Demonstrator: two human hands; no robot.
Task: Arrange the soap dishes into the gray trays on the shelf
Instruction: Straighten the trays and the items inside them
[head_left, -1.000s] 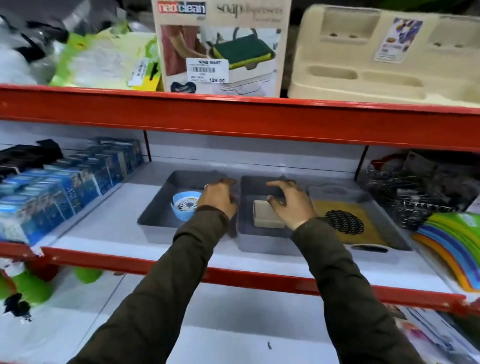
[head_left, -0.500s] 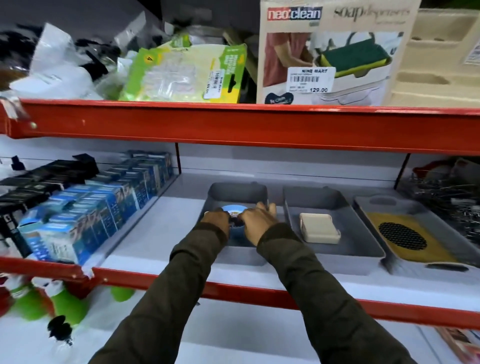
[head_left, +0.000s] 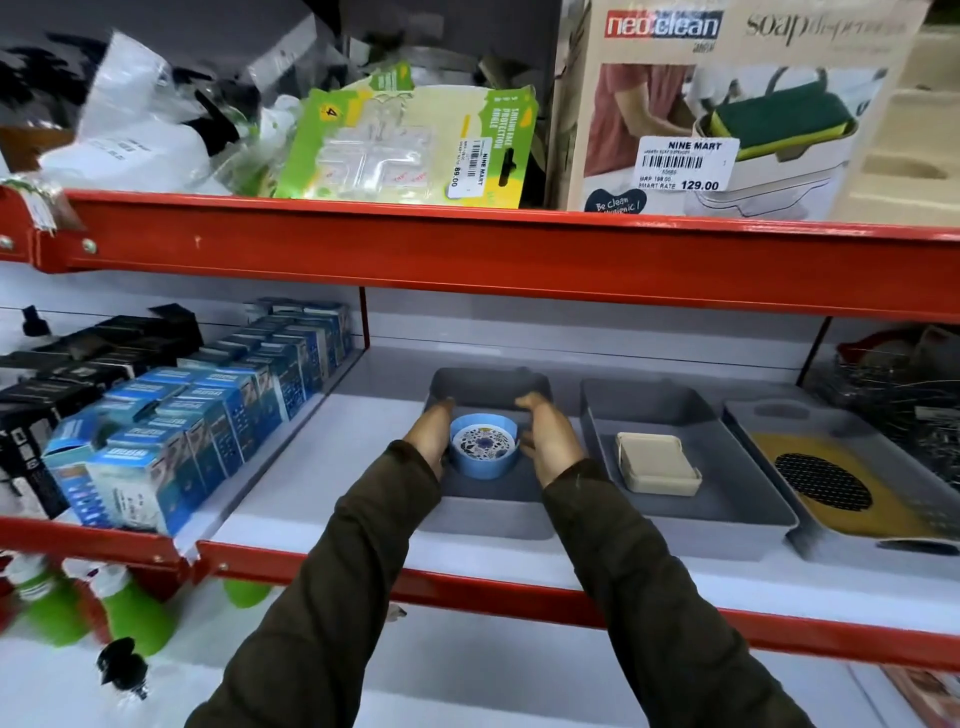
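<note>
A round blue soap dish (head_left: 484, 449) with a floral patterned insert sits inside the left gray tray (head_left: 488, 387) on the middle shelf. My left hand (head_left: 430, 439) presses against its left side and my right hand (head_left: 548, 439) against its right side, so both hands cup it. A beige rectangular soap dish (head_left: 657, 462) lies in the middle gray tray (head_left: 644, 402). The right gray tray (head_left: 769, 415) holds a yellow piece with a black mesh circle (head_left: 823, 480).
Blue boxes (head_left: 208, 415) stand in rows left of the trays. Wire items (head_left: 893, 400) fill the shelf's right end. A red shelf beam (head_left: 467, 249) runs above, with a soap dispenser box (head_left: 717, 109) on top. Green bottles (head_left: 130, 618) stand on the shelf below.
My right hand left the beige dish and moved to the blue dish in the left tray; both hands now cup it. The camera view has swung to the left.
</note>
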